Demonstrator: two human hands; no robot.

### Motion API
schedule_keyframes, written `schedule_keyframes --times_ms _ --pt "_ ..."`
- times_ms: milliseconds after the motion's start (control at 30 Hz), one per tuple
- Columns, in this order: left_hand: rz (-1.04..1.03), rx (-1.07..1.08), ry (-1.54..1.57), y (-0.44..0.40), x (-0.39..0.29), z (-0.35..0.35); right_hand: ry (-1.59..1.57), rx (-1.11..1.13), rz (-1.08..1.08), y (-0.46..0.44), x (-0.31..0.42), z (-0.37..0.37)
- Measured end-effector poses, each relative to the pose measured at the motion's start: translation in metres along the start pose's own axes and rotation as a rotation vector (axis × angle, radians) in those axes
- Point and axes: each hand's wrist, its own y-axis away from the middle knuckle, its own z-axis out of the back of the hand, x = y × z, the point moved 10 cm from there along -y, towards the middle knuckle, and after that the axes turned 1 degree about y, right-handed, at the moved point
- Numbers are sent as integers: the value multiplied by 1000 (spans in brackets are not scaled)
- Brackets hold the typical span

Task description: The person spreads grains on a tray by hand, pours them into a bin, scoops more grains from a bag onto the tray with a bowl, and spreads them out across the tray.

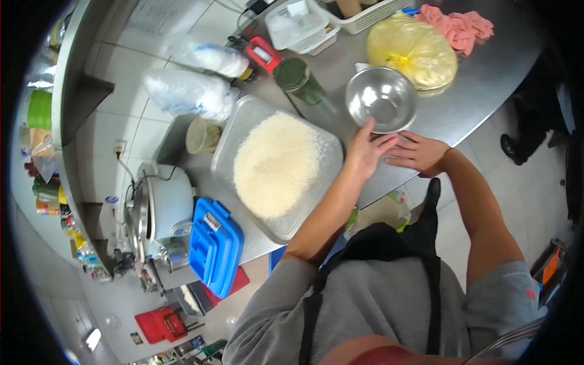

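A shiny metal bowl (382, 100) sits on the steel table near its front edge. My left hand (367, 151) is at the bowl's near side, with one finger overlapping the rim and the others stretched toward my right hand. Fingers apart, my right hand (424, 153) lies just below the bowl, close to the left fingertips. Whether its fingers touch the bowl, I cannot tell. To the left, a large metal tray (336, 155) carries a wide heap of pale, flour-like powder (277, 164). Behind the bowl rests a tied yellow plastic bag (413, 52).
A dark green lidded container (298, 81) stands behind the tray. Blue plastic lids (216, 246) and a white cooker (164, 201) are at the left. A pink cloth (459, 27) and white plastic baskets (298, 24) lie at the back. A person's dark shoe (514, 149) shows at the right.
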Motion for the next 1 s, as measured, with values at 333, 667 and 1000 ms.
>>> schedule_keyframes --times_ms 333,667,1000 --pt "-1055 -176 -1713 159 -105 33 -66 -30 -3 -1 6 8" --pt "-973 -319 -1851 229 -72 100 -34 -5 34 -3 9 3" --pt "-885 -522 -1731 227 -67 134 -9 41 25 -5 10 3"
